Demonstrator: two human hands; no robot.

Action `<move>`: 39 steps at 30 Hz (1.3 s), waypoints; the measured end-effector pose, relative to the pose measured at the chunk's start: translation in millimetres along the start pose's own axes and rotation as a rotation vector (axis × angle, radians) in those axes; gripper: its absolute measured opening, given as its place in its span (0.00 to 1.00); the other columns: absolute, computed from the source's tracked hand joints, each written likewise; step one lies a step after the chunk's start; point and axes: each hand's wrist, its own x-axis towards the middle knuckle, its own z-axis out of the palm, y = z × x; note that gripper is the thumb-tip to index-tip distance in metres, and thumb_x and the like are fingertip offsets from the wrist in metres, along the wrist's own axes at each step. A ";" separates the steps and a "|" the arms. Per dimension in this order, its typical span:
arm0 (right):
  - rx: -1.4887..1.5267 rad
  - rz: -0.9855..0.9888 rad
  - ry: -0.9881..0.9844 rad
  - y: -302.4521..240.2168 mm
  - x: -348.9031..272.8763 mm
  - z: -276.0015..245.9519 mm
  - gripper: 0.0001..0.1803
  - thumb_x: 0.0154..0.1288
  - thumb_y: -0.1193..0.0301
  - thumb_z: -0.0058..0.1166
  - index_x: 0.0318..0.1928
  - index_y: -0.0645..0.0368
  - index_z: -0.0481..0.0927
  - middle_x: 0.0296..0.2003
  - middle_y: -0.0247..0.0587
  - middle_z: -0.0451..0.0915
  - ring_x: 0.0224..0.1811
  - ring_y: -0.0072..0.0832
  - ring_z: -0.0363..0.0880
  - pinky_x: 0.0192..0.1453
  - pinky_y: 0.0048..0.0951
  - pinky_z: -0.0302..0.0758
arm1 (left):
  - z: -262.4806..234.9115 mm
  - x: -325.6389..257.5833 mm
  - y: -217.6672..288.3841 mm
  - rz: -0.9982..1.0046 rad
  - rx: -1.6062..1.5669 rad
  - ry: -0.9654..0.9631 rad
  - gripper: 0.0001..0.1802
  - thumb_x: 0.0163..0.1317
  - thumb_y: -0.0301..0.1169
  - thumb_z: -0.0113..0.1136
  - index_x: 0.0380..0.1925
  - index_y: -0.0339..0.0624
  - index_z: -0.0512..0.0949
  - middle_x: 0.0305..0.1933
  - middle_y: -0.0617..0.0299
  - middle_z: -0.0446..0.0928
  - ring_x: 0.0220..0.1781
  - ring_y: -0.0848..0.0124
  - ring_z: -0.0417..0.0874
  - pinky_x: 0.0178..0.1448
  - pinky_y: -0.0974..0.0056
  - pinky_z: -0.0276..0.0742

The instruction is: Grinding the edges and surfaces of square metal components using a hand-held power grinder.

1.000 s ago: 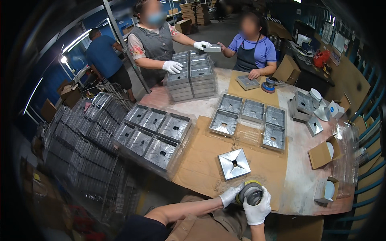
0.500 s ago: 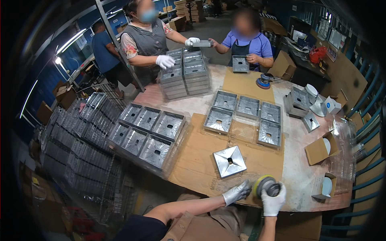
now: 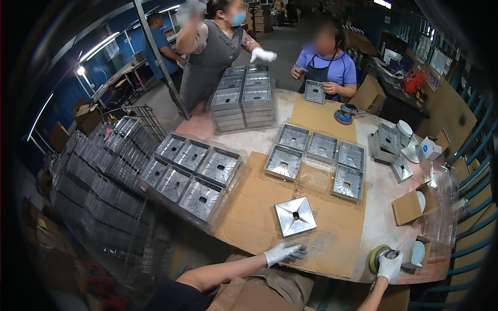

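Note:
My right hand (image 3: 390,266), in a white glove, grips a round hand-held sander (image 3: 376,257) with a yellow-green edged pad at the table's right front. The sander is tipped on its side, close to a small open box. My left hand (image 3: 285,253), in a grey-stained white glove, rests at the front edge of the cardboard sheet (image 3: 254,223) with its fingers stretched out and nothing in them. Just beyond it lies a shiny square metal piece (image 3: 306,210), sloping sides up, with a hole in its middle.
Trays of square metal pieces stand at left (image 3: 218,165) and centre (image 3: 321,146). A tall stack (image 3: 244,111) is farther back. Small boxes (image 3: 415,205) with round discs line the right side. Another sander (image 3: 343,115) sits near a seated co-worker (image 3: 332,67). Another person (image 3: 215,52) stands beside the stack.
My right hand has carried the sander rightward, away from the metal piece. My left hand has shifted slightly left. The standing co-worker has raised one hand and let go of a metal piece.

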 end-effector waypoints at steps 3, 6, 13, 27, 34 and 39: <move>0.097 -0.181 -0.009 -21.9 -32.2 -9.7 0.39 0.46 0.67 0.72 0.63 0.59 0.75 0.53 0.54 0.82 0.57 0.48 0.82 0.64 0.42 0.77 | -5.6 5.7 -12.6 -0.012 -0.055 -0.002 0.29 0.79 0.48 0.50 0.68 0.37 0.71 0.52 0.62 0.81 0.46 0.80 0.79 0.45 0.75 0.75; 0.141 -0.345 -0.214 -74.2 -77.4 -14.1 0.39 0.46 0.66 0.73 0.62 0.59 0.75 0.54 0.52 0.81 0.56 0.47 0.82 0.63 0.41 0.78 | -46.0 43.2 -61.8 -0.055 -0.471 -0.248 0.27 0.79 0.44 0.51 0.66 0.34 0.71 0.46 0.59 0.79 0.40 0.79 0.77 0.40 0.77 0.73; 0.002 -0.483 -0.355 -116.5 -132.9 14.8 0.38 0.48 0.62 0.70 0.62 0.54 0.74 0.57 0.46 0.78 0.51 0.49 0.85 0.55 0.46 0.82 | 4.3 -14.1 13.9 0.078 0.056 -0.001 0.27 0.79 0.43 0.53 0.67 0.35 0.70 0.58 0.57 0.80 0.54 0.74 0.83 0.52 0.70 0.79; -0.105 -0.403 -0.434 -120.5 -143.7 23.6 0.44 0.49 0.58 0.72 0.67 0.53 0.70 0.60 0.47 0.75 0.52 0.50 0.84 0.57 0.46 0.81 | -44.0 -15.8 42.7 0.729 1.063 0.805 0.58 0.39 0.50 0.85 0.69 0.39 0.66 0.75 0.40 0.63 0.75 0.48 0.68 0.76 0.49 0.65; -0.120 -0.370 -0.432 -121.5 -144.2 24.9 0.44 0.48 0.56 0.74 0.66 0.52 0.72 0.59 0.46 0.76 0.52 0.48 0.84 0.58 0.44 0.81 | -45.0 6.4 44.4 0.625 1.287 0.753 0.41 0.33 0.54 0.84 0.51 0.54 0.83 0.74 0.43 0.63 0.74 0.46 0.65 0.75 0.46 0.64; -0.112 -0.401 -0.418 -118.7 -144.1 25.0 0.42 0.50 0.56 0.72 0.66 0.54 0.71 0.58 0.49 0.75 0.51 0.50 0.85 0.56 0.47 0.81 | -39.7 9.5 52.4 0.461 1.351 0.747 0.42 0.34 0.59 0.82 0.52 0.55 0.82 0.78 0.42 0.57 0.80 0.42 0.56 0.77 0.39 0.56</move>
